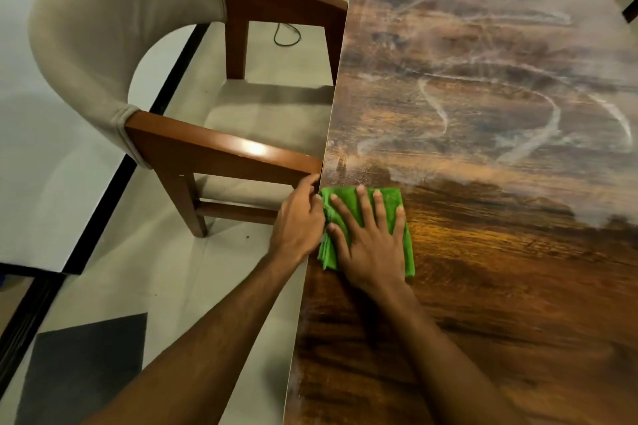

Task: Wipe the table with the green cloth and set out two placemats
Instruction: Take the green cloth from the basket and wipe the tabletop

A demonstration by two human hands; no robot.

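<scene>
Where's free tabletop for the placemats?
Nearly all of it: the table is bare from the green cloth rightward and to the far edge. Both hands, left and right, crowd the left edge by the chair.

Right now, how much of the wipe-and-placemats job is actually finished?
Partly done. The near part of the table looks clean and dark, while the far part shows pale dusty streaks. In hand: the right hand presses the green cloth flat at the table's left edge, and the left hand pinches its corner. Left: wiping the far part; no placemats on the table yet.
</scene>
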